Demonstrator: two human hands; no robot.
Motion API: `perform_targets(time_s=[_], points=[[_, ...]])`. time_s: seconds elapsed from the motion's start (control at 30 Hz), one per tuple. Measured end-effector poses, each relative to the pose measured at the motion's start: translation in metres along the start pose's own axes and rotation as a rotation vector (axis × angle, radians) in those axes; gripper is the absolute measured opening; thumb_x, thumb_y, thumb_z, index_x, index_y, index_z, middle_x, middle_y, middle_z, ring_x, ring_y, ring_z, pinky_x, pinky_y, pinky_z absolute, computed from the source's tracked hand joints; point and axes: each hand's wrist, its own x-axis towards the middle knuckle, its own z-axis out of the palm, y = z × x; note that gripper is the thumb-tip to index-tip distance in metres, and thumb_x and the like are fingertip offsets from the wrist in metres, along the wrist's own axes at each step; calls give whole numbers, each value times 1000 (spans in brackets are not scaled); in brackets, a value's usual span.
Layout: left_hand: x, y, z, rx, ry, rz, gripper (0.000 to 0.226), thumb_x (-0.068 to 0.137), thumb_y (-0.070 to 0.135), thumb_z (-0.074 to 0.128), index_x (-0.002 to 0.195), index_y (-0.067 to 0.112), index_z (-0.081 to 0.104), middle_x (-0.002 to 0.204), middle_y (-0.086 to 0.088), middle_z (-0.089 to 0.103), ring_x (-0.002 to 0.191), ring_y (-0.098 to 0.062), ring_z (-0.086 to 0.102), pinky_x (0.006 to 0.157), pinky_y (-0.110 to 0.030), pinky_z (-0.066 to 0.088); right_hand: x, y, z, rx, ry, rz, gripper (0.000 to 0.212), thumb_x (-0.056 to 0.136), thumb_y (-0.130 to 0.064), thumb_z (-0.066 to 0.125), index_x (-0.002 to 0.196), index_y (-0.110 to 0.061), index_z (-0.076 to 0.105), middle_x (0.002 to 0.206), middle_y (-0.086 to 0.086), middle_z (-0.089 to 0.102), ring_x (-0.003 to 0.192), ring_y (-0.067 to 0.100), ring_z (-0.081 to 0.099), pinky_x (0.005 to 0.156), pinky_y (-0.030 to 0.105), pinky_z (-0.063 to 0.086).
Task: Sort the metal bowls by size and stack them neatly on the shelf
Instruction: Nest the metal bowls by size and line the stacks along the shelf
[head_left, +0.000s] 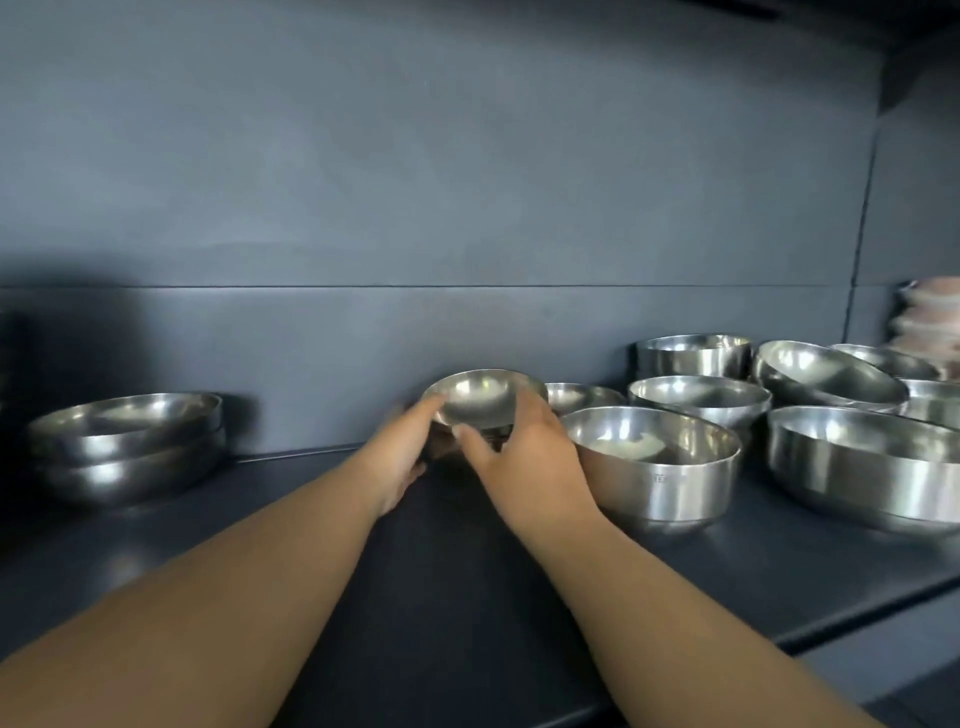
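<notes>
The step in hand looks like setting the small bowl (480, 400) onto a pile of its own size near the back of the shelf (311, 519). Something dark sits just beneath it, at 6 o'clock from the bowl, but whether that is a stack of like bowls I cannot tell. To do it well, keep the rim level, centre the bowl over whatever is below, and lower it straight so it nests rather than tips; release both sides together.

The left hand (400, 452) cups the bowl's rim at its 9 o'clock side, fingers (434, 402) curled round the edge. The right hand (524, 447) holds the 3 o'clock side, its thumb (467, 439) pressed against the near wall and its other fingers wrapped behind. Both grips are partly closed on the bowl, not clenched.

At 9 o'clock from the hands stands a stack of wide bowls (127, 447). At 3 o'clock the unsorted bowls crowd together, the deep bowl (654, 462) nearest, just beside the right hand.
</notes>
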Motion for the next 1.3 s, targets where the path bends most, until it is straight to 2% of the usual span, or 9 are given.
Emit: perform_targets(time_s=[0.17, 0.37, 0.47, 0.6, 0.73, 0.8, 0.9, 1.03, 1.3], points=[[-1, 2, 12, -13, 70, 8, 22, 93, 12, 46, 114, 11, 54, 93, -7, 64, 85, -18, 63, 98, -40, 46, 2, 4, 4, 123, -47, 67, 84, 86, -38, 57, 147, -5, 10, 156, 10, 15, 145, 20, 12, 113, 25, 16], [-31, 19, -20, 80, 57, -60, 21, 89, 0, 41, 76, 14, 49, 60, -4, 49, 56, -14, 43, 69, -29, 46, 4, 6, 2, 346, -27, 132, 69, 77, -43, 67, 134, -15, 39, 135, 2, 49, 126, 18, 44, 102, 27, 36], [-51, 22, -50, 94, 57, -93, 16, 90, 4, 44, 78, 13, 50, 64, -5, 49, 58, -14, 44, 69, -28, 47, -3, 1, 1, 412, -184, 73, 61, 75, -45, 67, 128, -23, 47, 125, -10, 55, 119, 11, 49, 93, 22, 36], [-77, 17, -89, 95, 12, -82, 13, 91, 15, 53, 78, 14, 56, 71, -3, 53, 65, -16, 51, 75, -31, 49, -8, -15, 3, 434, -326, 23, 88, 71, -44, 71, 144, -25, 26, 136, -17, 40, 131, 4, 34, 104, 22, 30], [-94, 17, -113, 97, -34, -57, 17, 81, 35, 60, 91, 21, 60, 74, 1, 57, 71, -14, 54, 74, -31, 50, -1, -25, 6, 455, -520, -16, 37, 70, -34, 75, 102, -35, 56, 96, -29, 66, 101, -8, 59, 85, 9, 44], [-103, 14, -123, 73, -105, -46, 32, 65, 42, 67, 93, 28, 63, 78, 3, 60, 77, -13, 58, 79, -31, 50, 2, -25, 10, 406, -585, -67, 45, 61, -41, 78, 98, -27, 57, 99, -16, 68, 101, 3, 62, 94, 23, 47], [-112, 10, -129, 127, -188, -24, 51, 61, 36, 79, 106, 43, 57, 98, 11, 66, 95, -6, 61, 82, -23, 49, 2, -26, 16, 395, -590, -87, 63, 47, -52, 77, 101, -26, 56, 105, -10, 66, 107, 7, 60, 101, 37, 45], [-109, 11, -125, 175, -148, 40, 48, 57, 30, 66, 103, 40, 54, 107, 13, 60, 102, -4, 55, 86, -23, 45, 0, -26, 22, 487, -543, -13, 94, 40, -56, 82, 124, -28, 50, 120, -17, 58, 114, 2, 53, 104, 28, 39], [-110, 11, -125, 246, -110, 73, 59, 52, 41, 64, 107, 21, 57, 92, 9, 57, 82, 1, 57, 79, -16, 46, -4, -27, 27, 589, -551, 21, 63, 48, -55, 77, 103, -28, 61, 106, -12, 69, 106, 6, 62, 98, 34, 46]])
